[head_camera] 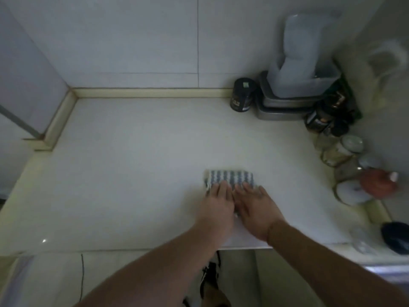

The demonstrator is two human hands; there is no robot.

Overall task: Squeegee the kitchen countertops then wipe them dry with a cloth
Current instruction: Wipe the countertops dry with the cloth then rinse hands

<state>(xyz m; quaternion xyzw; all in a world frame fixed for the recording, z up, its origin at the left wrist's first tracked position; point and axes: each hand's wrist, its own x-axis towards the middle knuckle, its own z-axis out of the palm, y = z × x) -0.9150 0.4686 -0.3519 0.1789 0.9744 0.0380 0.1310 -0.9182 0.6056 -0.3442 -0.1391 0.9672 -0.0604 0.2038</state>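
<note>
Side by side, a person's left hand and right hand press flat on a folded blue-and-white patterned cloth near the front edge of a pale, glossy kitchen countertop, seen from the head camera. Fingers on both hands lie straight and spread over the near half of the cloth, gripping nothing, apparently to bear down evenly as the drying pass is made. No squeegee is in view, which suggests the task has reached its wiping stage. Clutter is pushed to the right, seemingly to free the working surface: a black cylindrical canister against the tiled wall, stacked metal trays under a translucent plastic container, glass jars and a reddish-brown teapot along the edge.
</note>
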